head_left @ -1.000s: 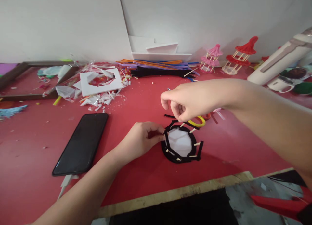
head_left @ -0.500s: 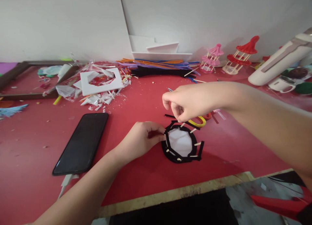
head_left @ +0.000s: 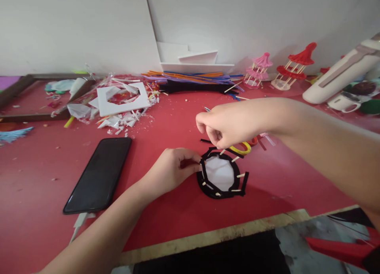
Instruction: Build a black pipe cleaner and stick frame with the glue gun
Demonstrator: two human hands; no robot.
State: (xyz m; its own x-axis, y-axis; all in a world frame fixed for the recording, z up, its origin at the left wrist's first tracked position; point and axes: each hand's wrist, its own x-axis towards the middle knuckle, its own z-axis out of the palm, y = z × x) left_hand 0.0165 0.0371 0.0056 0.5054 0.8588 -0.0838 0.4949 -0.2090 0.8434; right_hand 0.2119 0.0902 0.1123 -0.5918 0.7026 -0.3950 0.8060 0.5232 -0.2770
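A round, fuzzy black frame with short pale wooden sticks set around it (head_left: 212, 194) sits on the glossy red tabletop (head_left: 166, 123), between and just below the two hands, near the table's front edge. A smooth white base (head_left: 220, 173) shows inside its ring, and a short black fuzzy strip (head_left: 245, 183) joins stick ends on its right side. The left hand (head_left: 172, 169) pinches the frame's left edge between thumb and fingertips. The right hand (head_left: 227, 123) is bent over the far edge with fingers curled inward; whether they grip anything, I cannot tell. A yellow loop-shaped handle (head_left: 244, 148) shows just behind that hand. Left of the left hand lies a black smartphone (head_left: 97, 175). Farther back are a white foam board with a cut-out middle (head_left: 103, 103), bundled orange, purple and blue fuzzy stems (head_left: 190, 77), a small pink tiered tower (head_left: 257, 73) and a red tiered tower (head_left: 303, 56).
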